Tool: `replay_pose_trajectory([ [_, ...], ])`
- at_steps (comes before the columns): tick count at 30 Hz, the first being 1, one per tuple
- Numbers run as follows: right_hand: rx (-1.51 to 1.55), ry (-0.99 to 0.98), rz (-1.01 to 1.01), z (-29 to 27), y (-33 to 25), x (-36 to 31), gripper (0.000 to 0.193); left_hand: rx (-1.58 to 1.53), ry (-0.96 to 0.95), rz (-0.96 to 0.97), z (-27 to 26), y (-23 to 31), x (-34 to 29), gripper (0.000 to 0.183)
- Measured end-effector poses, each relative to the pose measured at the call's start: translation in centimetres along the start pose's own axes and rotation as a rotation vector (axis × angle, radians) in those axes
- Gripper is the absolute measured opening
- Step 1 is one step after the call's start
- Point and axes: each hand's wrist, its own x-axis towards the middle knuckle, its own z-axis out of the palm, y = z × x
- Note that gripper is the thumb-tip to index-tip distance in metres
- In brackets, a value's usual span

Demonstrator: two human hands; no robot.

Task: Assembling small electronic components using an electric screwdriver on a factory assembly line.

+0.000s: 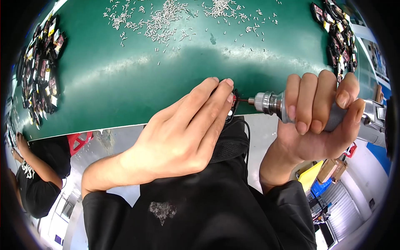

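Note:
A grey and silver electric screwdriver [270, 103] lies level in my right hand [318, 110], whose fingers wrap round its body. Its thin bit points left and meets, or nearly meets, a small black part [232, 111] with red on it. My left hand [179, 131] holds that part at the table's near edge, fingers laid over it. Most of the part is hidden under those fingers, so its exact kind does not show. I cannot make out a screw at the bit's tip.
Many small silver screws [162, 25] lie scattered across the far side of the green table [125, 91]. Black parts with labels are heaped at the left [41, 75] and at the far right [339, 37]. Another person's arm [39, 162] reaches to the table's left end.

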Motion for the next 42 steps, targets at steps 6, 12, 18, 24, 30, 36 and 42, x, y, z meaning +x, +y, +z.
replay_pose_trajectory([
  [6, -0.088, -0.191, 0.057, -0.3, -0.2, 1.2, 0.022, -0.012, -0.008, 0.022, 0.0, 0.3, 0.3, 0.041],
  [12, -0.106, -0.234, -0.010, 0.8, 0.7, 2.0, 0.021, 0.046, -0.029, 0.028, -0.8, 0.0, 0.3, 0.041],
  [18, 0.163, -0.394, 0.033, 0.8, 1.1, 2.7, 0.019, -0.026, -0.006, 0.011, -1.9, -0.5, -0.6, 0.039],
  [24, 0.358, -0.151, -0.160, 0.4, -0.4, 0.9, 0.017, 0.191, 0.126, -0.281, -8.1, -3.2, -5.8, 0.044],
  [30, 0.455, 0.081, -0.016, 0.5, 1.7, -0.4, 0.010, 0.813, 0.271, -0.824, -19.7, -15.9, -14.0, 0.035],
  [36, 0.528, 0.257, 0.017, -0.2, 2.7, -2.1, 0.009, 0.664, 0.288, -0.584, -15.3, -14.7, -7.1, 0.031],
  [42, 0.520, 0.238, 0.047, -0.3, 2.6, -2.7, 0.011, 0.346, 0.193, -0.413, -8.1, -11.7, -0.7, 0.018],
])
